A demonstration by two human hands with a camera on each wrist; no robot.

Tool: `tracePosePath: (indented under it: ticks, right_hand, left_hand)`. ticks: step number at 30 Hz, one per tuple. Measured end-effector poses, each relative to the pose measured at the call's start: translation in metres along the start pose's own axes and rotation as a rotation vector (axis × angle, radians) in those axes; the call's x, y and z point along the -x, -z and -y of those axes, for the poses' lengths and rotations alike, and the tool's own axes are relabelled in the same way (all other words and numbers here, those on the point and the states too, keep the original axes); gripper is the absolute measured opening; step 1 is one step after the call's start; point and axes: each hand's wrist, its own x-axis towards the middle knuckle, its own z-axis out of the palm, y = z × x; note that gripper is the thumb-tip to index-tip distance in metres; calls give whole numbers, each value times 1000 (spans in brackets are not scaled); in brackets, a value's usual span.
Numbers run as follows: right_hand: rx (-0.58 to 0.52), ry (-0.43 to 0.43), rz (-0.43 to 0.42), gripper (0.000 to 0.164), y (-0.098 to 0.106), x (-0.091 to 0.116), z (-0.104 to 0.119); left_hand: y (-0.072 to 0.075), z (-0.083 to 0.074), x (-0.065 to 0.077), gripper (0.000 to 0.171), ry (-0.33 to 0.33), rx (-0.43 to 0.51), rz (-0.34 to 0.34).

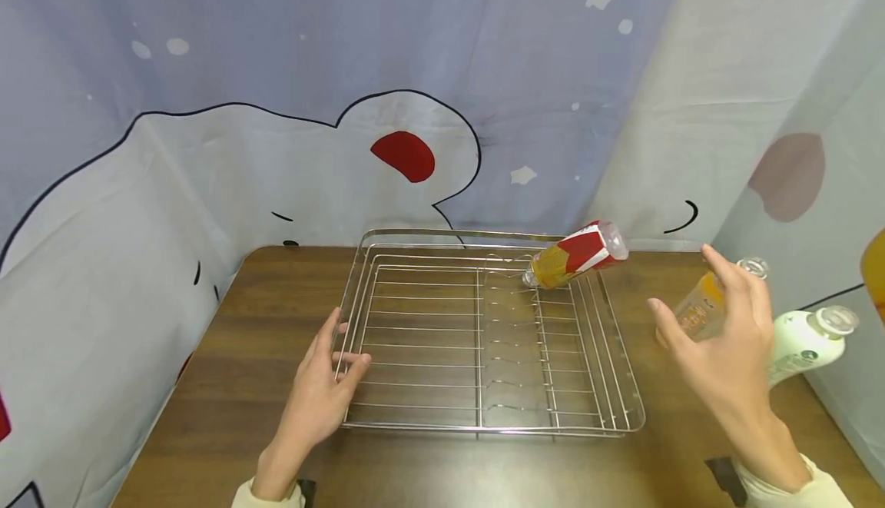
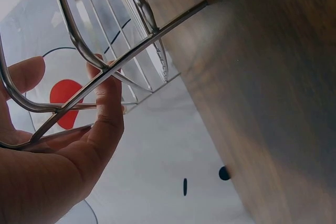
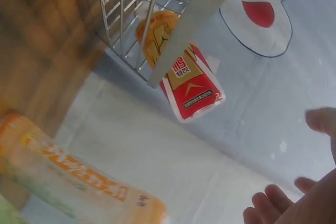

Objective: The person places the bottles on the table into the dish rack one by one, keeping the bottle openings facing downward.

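Note:
In the head view, a rectangular metal wire rack (image 1: 484,429) stands on the wooden table. My left hand (image 1: 321,385) grips its left side, thumb over the rim and fingers outside; the left wrist view has the fingers (image 2: 109,103) curled at the bars. A bottle with a red and yellow label (image 1: 581,253) leans in the rack's far right corner, narrow end down inside, broad end raised over the rim. Over the table's right side, my right hand (image 1: 733,346) has thumb and fingers spread with nothing between them. It partly hides an upright orange-labelled bottle (image 1: 701,304).
A pale green bottle (image 1: 805,346) with a clear cap stands right of my right hand. An orange object (image 1: 876,273) is cut off at the right edge. Patterned cloth (image 1: 525,108) hangs behind the table and along its sides.

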Motion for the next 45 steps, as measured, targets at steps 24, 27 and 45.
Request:
tracePosePath:
  ticks: [24, 27, 45]
  right_hand:
    - [-61, -581, -134, 83, 31, 54, -29]
    - [-46, -643, -73, 89, 32, 58, -32]
    - [-21, -789, 233, 104, 23, 64, -58]
  left_hand:
    - [2, -1, 5, 87, 4, -31, 12]
    - [2, -1, 5, 87, 5, -22, 11]
    - [0, -1, 2, 86, -10, -17, 1]
